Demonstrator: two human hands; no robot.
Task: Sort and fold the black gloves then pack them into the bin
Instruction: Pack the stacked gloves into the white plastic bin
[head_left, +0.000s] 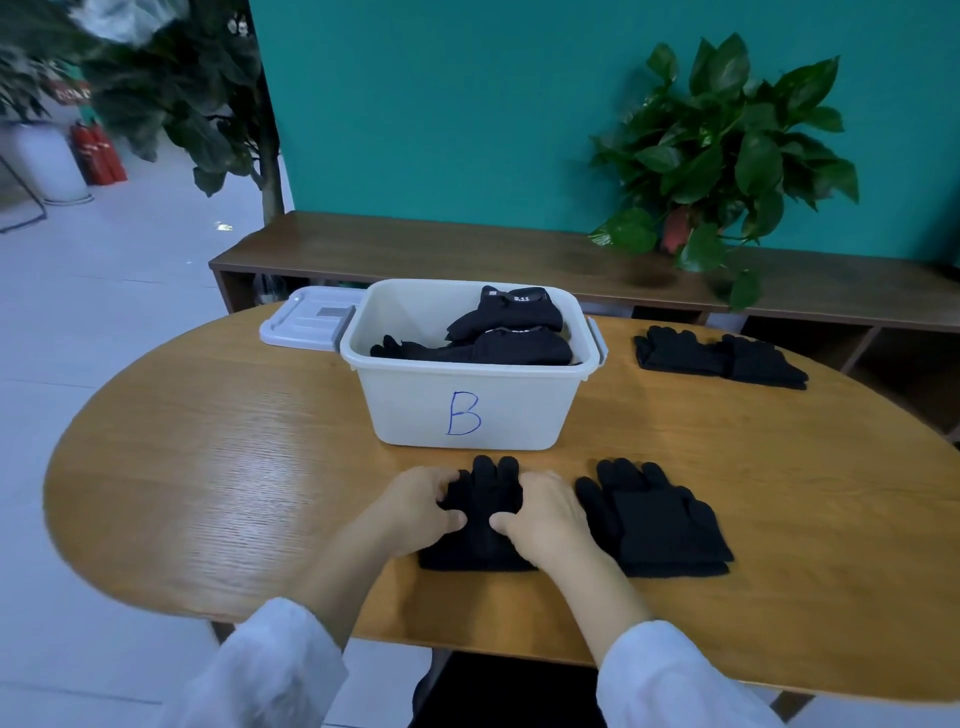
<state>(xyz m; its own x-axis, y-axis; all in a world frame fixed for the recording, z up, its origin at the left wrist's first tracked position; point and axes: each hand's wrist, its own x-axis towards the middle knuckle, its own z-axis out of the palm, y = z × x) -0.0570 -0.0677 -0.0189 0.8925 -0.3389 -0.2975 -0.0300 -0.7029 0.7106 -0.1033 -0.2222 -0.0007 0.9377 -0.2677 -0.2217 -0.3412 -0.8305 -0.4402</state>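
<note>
My left hand and right hand both pinch the black knitted glove pair lying on the oval wooden table, just near of the white plastic bin marked B. I should fold it evenly, fingers onto cuff, pressing flat like the stacked black gloves to the right, so it sits neatly in the bin.

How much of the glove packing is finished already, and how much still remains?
Done: some folded black gloves lie in the white plastic bin marked B. In hand: both hands, left hand and right hand, press a black glove pile. Left: two more piles, one near, one far.
</note>
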